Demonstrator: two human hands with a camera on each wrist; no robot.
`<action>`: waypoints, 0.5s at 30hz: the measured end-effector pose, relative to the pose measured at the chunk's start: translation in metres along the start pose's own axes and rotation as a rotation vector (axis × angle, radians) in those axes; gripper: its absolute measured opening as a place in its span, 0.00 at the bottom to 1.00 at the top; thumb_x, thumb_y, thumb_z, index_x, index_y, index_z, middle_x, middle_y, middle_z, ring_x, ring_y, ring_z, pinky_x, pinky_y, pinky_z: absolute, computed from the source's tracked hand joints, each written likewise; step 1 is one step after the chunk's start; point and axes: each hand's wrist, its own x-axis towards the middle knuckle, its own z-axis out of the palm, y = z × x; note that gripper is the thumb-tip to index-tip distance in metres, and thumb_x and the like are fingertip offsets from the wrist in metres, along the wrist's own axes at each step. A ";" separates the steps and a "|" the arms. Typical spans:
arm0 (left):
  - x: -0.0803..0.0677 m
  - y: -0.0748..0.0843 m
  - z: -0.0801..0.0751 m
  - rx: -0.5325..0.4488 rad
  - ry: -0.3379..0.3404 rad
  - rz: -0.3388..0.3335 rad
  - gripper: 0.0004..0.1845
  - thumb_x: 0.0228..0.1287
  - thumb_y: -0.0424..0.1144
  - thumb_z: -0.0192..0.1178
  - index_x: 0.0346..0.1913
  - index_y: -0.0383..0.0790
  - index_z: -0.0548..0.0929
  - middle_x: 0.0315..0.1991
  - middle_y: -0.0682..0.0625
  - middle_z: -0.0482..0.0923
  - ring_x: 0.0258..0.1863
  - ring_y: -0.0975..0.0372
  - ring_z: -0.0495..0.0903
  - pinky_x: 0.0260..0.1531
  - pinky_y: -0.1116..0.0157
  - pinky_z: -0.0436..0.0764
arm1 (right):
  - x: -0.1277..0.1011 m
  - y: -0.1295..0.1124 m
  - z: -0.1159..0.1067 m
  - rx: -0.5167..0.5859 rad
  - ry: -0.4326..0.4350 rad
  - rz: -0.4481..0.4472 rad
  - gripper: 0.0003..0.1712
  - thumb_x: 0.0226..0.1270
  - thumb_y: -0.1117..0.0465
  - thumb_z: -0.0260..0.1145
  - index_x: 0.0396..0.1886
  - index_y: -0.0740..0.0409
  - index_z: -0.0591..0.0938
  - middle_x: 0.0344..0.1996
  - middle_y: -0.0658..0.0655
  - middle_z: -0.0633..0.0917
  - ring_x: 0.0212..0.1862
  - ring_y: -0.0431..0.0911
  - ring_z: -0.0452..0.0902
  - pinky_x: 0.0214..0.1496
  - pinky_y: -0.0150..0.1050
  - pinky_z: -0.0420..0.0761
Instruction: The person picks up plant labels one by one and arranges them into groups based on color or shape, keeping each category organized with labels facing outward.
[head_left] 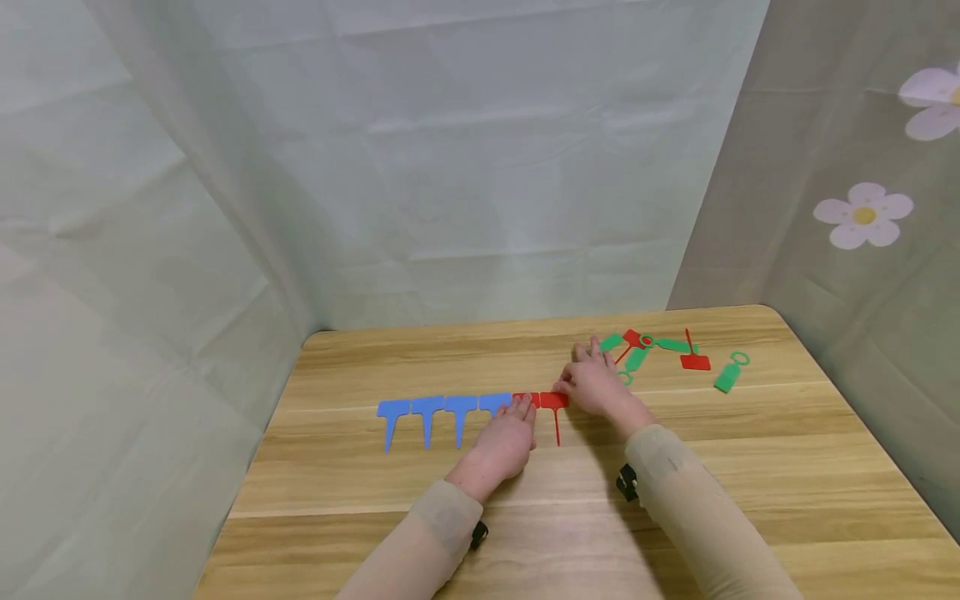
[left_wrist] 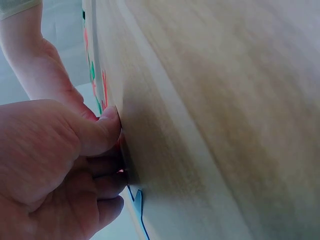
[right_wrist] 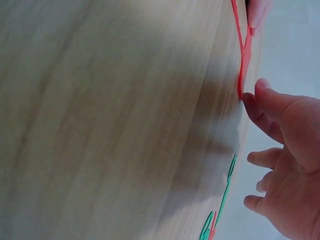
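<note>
Several blue T-shaped plant labels (head_left: 461,404) lie side by side in a row on the table, stems towards me. At the row's right end are two red T-shaped labels; one (head_left: 555,400) shows whole, and the other (head_left: 536,400) is partly covered by my left hand (head_left: 506,437). The left fingertips rest on that covered label, beside the last blue one. My right hand (head_left: 596,387) is at the end red label's right edge, its index fingertip touching the corner. In the right wrist view, the thumb (right_wrist: 265,87) is raised and the other fingers are spread.
Beyond the right hand lies a loose group of green ring-ended tags (head_left: 637,359) and red labels (head_left: 695,362). One green tag (head_left: 727,377) lies apart at the right. Pale cloth (head_left: 480,208) hangs behind the wooden table (head_left: 337,500).
</note>
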 end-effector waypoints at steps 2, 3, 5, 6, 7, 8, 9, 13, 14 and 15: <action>0.000 0.000 0.000 -0.003 0.003 0.002 0.32 0.83 0.44 0.59 0.81 0.33 0.67 0.85 0.43 0.57 0.83 0.52 0.58 0.80 0.54 0.61 | 0.000 0.000 0.000 0.003 0.001 -0.001 0.15 0.80 0.48 0.68 0.43 0.54 0.91 0.81 0.75 0.60 0.83 0.76 0.35 0.81 0.72 0.45; 0.000 0.001 -0.001 -0.006 0.007 0.002 0.32 0.83 0.43 0.59 0.81 0.33 0.67 0.85 0.43 0.58 0.83 0.52 0.58 0.80 0.54 0.61 | 0.000 0.000 0.000 0.003 0.003 -0.003 0.15 0.80 0.48 0.68 0.43 0.54 0.91 0.81 0.75 0.60 0.83 0.76 0.35 0.81 0.72 0.45; -0.001 0.001 -0.001 -0.015 0.008 0.001 0.32 0.83 0.43 0.59 0.81 0.33 0.67 0.85 0.43 0.58 0.83 0.51 0.58 0.80 0.53 0.61 | 0.000 0.000 0.000 0.003 0.004 -0.006 0.15 0.80 0.48 0.68 0.43 0.53 0.91 0.81 0.75 0.59 0.83 0.76 0.35 0.81 0.73 0.45; -0.001 0.001 -0.002 -0.019 0.009 0.000 0.32 0.83 0.43 0.59 0.81 0.33 0.67 0.85 0.43 0.58 0.83 0.51 0.58 0.80 0.53 0.60 | 0.000 0.000 0.000 0.005 0.004 -0.007 0.14 0.80 0.48 0.68 0.43 0.53 0.91 0.81 0.75 0.59 0.83 0.76 0.35 0.81 0.73 0.45; -0.001 0.001 -0.002 -0.024 0.013 0.000 0.32 0.83 0.43 0.59 0.81 0.32 0.67 0.84 0.43 0.58 0.83 0.51 0.59 0.80 0.53 0.60 | 0.000 0.000 0.000 0.009 0.005 -0.005 0.14 0.80 0.48 0.68 0.43 0.53 0.91 0.81 0.75 0.59 0.83 0.76 0.34 0.81 0.72 0.45; -0.001 0.002 -0.003 -0.026 0.015 0.000 0.32 0.83 0.43 0.59 0.81 0.32 0.67 0.84 0.42 0.58 0.83 0.51 0.59 0.80 0.53 0.61 | -0.001 0.000 0.000 0.014 0.005 -0.002 0.14 0.80 0.48 0.68 0.43 0.53 0.91 0.81 0.75 0.59 0.83 0.75 0.34 0.81 0.72 0.45; -0.002 0.002 -0.003 -0.027 0.016 -0.001 0.32 0.83 0.43 0.59 0.81 0.32 0.67 0.84 0.42 0.58 0.83 0.51 0.59 0.80 0.53 0.61 | -0.001 0.001 0.000 0.017 0.007 -0.001 0.14 0.80 0.48 0.68 0.44 0.52 0.91 0.81 0.75 0.59 0.83 0.76 0.34 0.81 0.73 0.45; -0.002 0.002 -0.002 -0.017 0.019 0.001 0.32 0.83 0.43 0.58 0.81 0.31 0.67 0.84 0.42 0.58 0.83 0.51 0.59 0.80 0.53 0.61 | -0.001 0.003 0.002 0.036 0.012 0.013 0.12 0.80 0.48 0.68 0.44 0.51 0.89 0.82 0.75 0.58 0.83 0.75 0.32 0.82 0.72 0.43; -0.002 0.003 -0.002 -0.013 0.021 0.003 0.32 0.83 0.43 0.58 0.81 0.31 0.66 0.84 0.41 0.58 0.83 0.51 0.59 0.80 0.53 0.61 | -0.002 0.004 0.002 0.040 0.019 0.011 0.12 0.81 0.49 0.67 0.44 0.50 0.89 0.82 0.74 0.58 0.83 0.75 0.33 0.82 0.72 0.43; -0.002 0.002 -0.001 -0.011 0.023 0.005 0.32 0.84 0.42 0.57 0.81 0.31 0.66 0.84 0.41 0.58 0.83 0.50 0.59 0.80 0.53 0.61 | -0.002 0.004 0.001 0.042 0.026 0.008 0.11 0.81 0.49 0.67 0.44 0.50 0.89 0.82 0.74 0.58 0.83 0.75 0.33 0.82 0.72 0.43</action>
